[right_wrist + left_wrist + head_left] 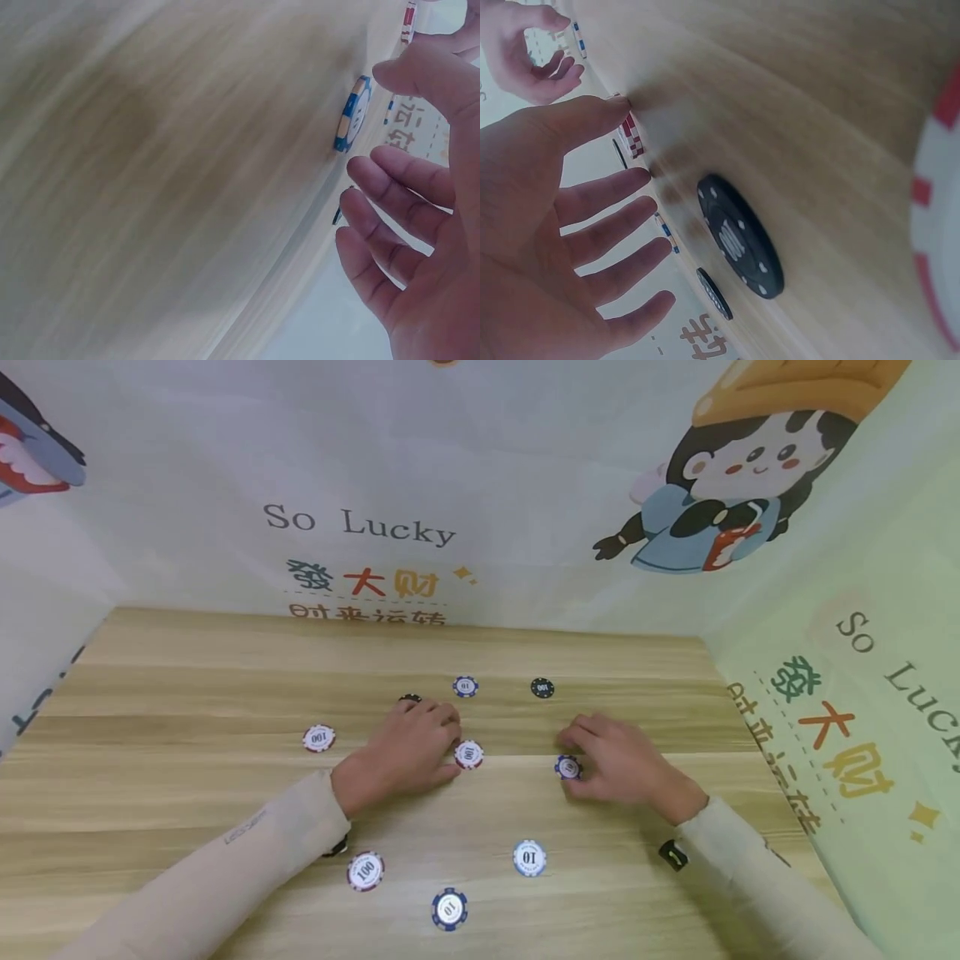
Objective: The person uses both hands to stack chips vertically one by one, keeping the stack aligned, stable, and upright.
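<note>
My left hand (405, 747) hovers low over the table with its fingers relaxed and spread. By its thumb and fingertips lies a red-and-white poker chip marked 100 (468, 754); from the side it looks like a small stack (632, 135). A black chip (740, 236) lies under that hand, largely hidden in the head view. My right hand (618, 760) has its thumb and fingers loosely bent around a blue-and-white chip marked 10 (568, 767). In the right wrist view a gap shows between the fingertips and this blue chip (352, 114).
Farther back lie a blue chip (465, 686), a black chip (542, 687) and a partly covered black chip (409, 698). A red-edged chip (318, 738) is left. Nearer are a red-edged chip (365, 871), a dark blue chip (449, 909) and a light blue chip (529, 857). Printed cloth (510, 585) borders the table.
</note>
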`<state>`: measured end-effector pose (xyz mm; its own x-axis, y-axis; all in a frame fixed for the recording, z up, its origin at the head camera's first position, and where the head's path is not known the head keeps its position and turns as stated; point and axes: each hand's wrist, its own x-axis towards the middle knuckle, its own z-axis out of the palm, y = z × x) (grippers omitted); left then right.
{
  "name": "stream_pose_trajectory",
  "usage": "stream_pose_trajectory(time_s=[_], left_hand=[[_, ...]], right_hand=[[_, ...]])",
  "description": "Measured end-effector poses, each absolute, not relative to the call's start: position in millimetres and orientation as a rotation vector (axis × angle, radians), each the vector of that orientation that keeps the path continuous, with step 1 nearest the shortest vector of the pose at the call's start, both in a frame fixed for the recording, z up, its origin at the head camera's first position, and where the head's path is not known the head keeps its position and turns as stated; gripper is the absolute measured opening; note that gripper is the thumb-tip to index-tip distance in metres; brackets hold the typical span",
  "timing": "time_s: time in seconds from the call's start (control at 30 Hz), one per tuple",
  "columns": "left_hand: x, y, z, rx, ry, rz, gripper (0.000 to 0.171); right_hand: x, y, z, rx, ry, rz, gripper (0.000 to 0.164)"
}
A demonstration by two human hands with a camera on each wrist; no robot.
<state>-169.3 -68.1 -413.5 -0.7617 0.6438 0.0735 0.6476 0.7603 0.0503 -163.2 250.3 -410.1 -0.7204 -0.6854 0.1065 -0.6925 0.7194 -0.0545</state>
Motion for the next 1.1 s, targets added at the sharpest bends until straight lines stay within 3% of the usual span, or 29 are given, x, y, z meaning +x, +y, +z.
stream_pose_trajectory(time_s=[1.1], left_hand=[[-168.7, -70.6, -417.7, -1.057, -2.886, -0.178, 0.038]], right_hand=[[-161.8, 252.9, -418.2, 1.046, -2.903, 0.184, 0.036]])
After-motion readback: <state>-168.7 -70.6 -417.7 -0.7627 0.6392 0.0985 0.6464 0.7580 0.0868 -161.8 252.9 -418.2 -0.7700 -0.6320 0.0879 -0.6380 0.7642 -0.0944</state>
